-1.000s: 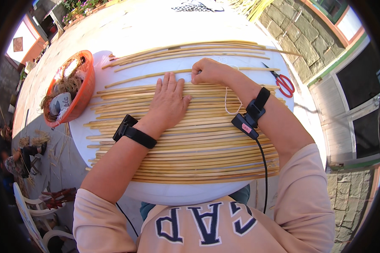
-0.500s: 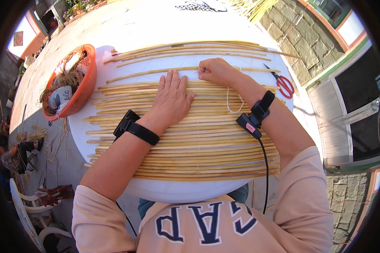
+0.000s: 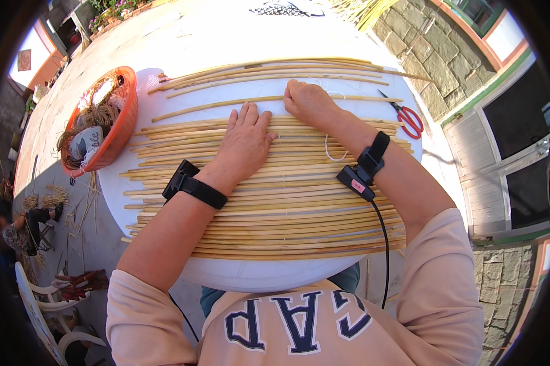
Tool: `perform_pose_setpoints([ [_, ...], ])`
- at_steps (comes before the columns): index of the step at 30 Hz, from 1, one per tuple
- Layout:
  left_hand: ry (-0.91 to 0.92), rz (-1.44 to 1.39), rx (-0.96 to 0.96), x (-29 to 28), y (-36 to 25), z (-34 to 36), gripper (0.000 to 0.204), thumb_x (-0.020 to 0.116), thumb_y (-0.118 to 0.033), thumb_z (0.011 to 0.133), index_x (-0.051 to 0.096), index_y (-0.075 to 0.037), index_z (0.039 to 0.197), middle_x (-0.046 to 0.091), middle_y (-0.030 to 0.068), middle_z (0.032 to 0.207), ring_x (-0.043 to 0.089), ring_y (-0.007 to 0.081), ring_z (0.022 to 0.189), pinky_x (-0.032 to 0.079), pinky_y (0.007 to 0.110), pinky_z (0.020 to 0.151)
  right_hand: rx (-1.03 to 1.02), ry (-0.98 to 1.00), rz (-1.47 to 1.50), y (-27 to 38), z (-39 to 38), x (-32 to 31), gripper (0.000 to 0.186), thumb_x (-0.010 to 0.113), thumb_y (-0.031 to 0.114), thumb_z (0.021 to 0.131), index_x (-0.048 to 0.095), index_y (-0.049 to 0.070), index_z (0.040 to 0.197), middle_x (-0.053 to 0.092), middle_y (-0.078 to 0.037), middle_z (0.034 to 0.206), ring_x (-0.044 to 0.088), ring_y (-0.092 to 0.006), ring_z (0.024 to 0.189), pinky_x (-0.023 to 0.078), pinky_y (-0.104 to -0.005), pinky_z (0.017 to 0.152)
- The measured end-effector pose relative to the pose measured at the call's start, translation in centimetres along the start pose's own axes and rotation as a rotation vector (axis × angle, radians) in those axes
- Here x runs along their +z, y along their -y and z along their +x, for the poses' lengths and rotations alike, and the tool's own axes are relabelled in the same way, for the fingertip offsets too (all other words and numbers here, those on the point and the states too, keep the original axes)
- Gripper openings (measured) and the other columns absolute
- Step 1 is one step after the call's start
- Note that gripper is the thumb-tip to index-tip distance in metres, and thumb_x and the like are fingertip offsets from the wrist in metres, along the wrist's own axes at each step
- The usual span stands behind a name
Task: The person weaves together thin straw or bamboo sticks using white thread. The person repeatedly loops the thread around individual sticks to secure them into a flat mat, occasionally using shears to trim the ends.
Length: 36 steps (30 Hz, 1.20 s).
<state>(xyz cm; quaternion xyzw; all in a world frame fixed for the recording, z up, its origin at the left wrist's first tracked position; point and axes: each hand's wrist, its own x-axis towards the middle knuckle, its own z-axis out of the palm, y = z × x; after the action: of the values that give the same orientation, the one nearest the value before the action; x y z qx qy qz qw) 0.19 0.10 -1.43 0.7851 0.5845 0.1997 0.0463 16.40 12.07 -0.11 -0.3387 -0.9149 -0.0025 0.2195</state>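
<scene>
A mat of pale reed stalks, laid side by side and joined by thin string, covers most of the white table. My left hand lies flat on the mat's far part, fingers stretched out. At the mat's far edge my right hand is closed in a fist, by a single loose stalk. White string loops beneath my right wrist and also shows beyond it; the stretch inside the fist is hidden. Both wrists wear black straps with small devices.
Several loose stalks lie along the table's far side. Red-handled scissors rest at the right edge. An orange basket with fibre bundles stands at the left. A black cable hangs from my right wrist device. A person sits far left.
My right hand has shifted slightly away from me and to the left, turning so its fingertips are now hidden. My left hand has slid slightly left, still on the mat.
</scene>
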Motion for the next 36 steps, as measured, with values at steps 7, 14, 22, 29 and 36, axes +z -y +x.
perform_pose_setpoints([
  [7,-0.041,-0.02,0.036,0.4,0.3,0.2,0.039,0.045,-0.019,0.094,0.045,-0.005,0.13,0.04,0.0247,0.135,0.032,0.0409,0.13,0.023,0.049,0.109,0.01,-0.105,-0.105,0.4,0.0,0.1,0.016,0.056,0.015,0.082,0.05,0.001,0.08,0.061,-0.017,0.069,0.065,-0.0281,0.062,0.054,-0.0334,0.054],
  [14,-0.016,-0.025,0.029,0.3,0.0,0.2,0.04,0.045,-0.02,0.095,0.044,-0.004,0.131,0.04,0.0233,0.137,0.032,0.0383,0.132,0.022,0.048,0.11,0.038,-0.18,-0.033,0.6,-0.2,0.2,0.016,0.056,0.016,0.083,0.049,0.001,0.082,0.061,-0.016,0.071,0.064,-0.0307,0.059,0.053,-0.0386,0.053],
  [22,0.004,-0.048,0.008,0.0,-0.1,0.2,0.04,0.047,-0.02,0.094,0.045,-0.004,0.13,0.04,0.0224,0.137,0.032,0.0374,0.132,0.022,0.047,0.11,0.077,-0.177,-0.073,0.7,-0.2,0.7,0.013,0.053,0.013,0.084,0.05,0.001,0.081,0.062,-0.017,0.07,0.064,-0.0305,0.058,0.052,-0.0394,0.051],
  [29,-0.064,-0.11,0.003,-0.3,-0.6,0.2,0.034,0.051,-0.016,0.091,0.049,-0.005,0.123,0.043,0.0222,0.134,0.032,0.0374,0.132,0.022,0.049,0.11,0.14,-0.151,0.048,1.3,-0.1,-0.2,0.017,0.055,0.02,0.086,0.052,0.003,0.086,0.061,-0.018,0.079,0.062,-0.0343,0.071,0.05,-0.0432,0.063],
  [36,-0.112,-0.144,0.084,-0.7,-0.6,0.1,0.025,0.062,-0.01,0.082,0.054,-0.006,0.105,0.045,0.0173,0.128,0.033,0.0375,0.131,0.025,0.051,0.108,0.176,-0.109,0.102,1.6,0.7,-0.6,0.017,0.055,0.02,0.086,0.053,0.003,0.088,0.062,-0.016,0.073,0.062,-0.0346,0.07,0.049,-0.043,0.064],
])
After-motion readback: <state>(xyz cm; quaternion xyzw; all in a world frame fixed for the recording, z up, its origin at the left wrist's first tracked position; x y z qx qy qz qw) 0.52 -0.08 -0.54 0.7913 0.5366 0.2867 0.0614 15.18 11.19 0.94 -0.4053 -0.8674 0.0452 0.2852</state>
